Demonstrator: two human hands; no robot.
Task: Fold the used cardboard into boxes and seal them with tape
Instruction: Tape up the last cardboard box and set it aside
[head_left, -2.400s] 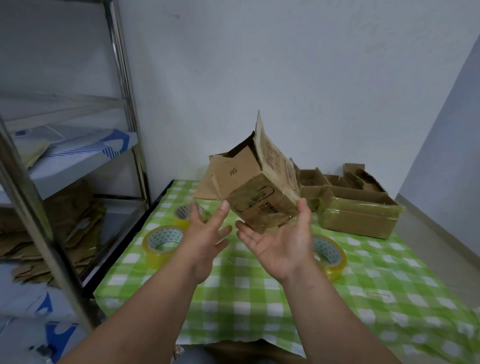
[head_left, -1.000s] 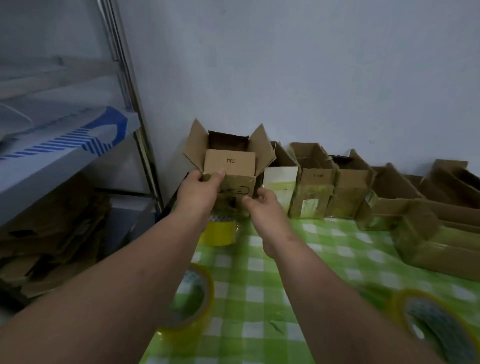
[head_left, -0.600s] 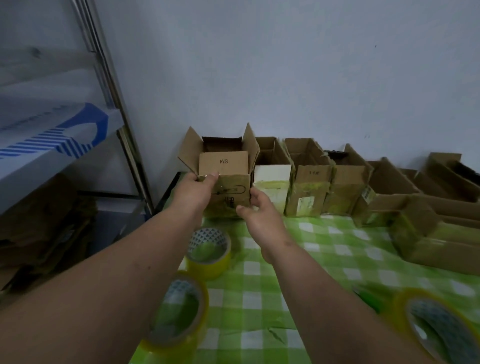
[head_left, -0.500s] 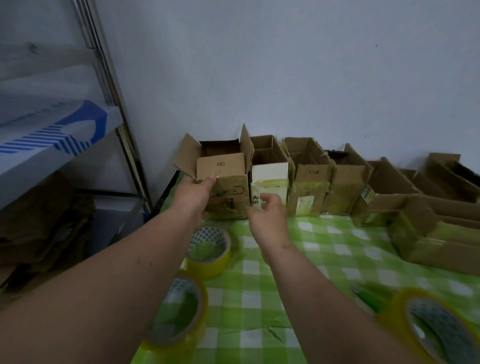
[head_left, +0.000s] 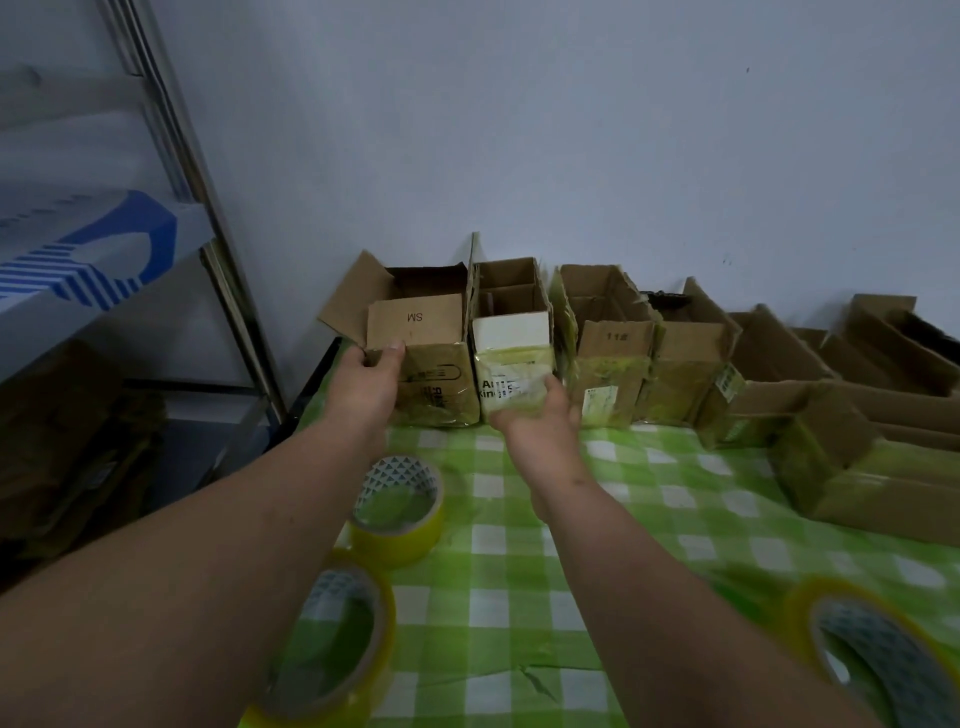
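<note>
SM box: brown cardboard, upright, top flaps open, front flap folded down with "SM" printed upside down, yellowish tape on lower front. Left hand grips its front-left corner. Just right of that hand, touching the SM box: white-flap box, open top, right hand blurred in front of its taped lower face. Past the right hand, row of open boxes along the wall. Tape rolls: one between the forearms, one under the left forearm, one right of the right forearm.
</note>
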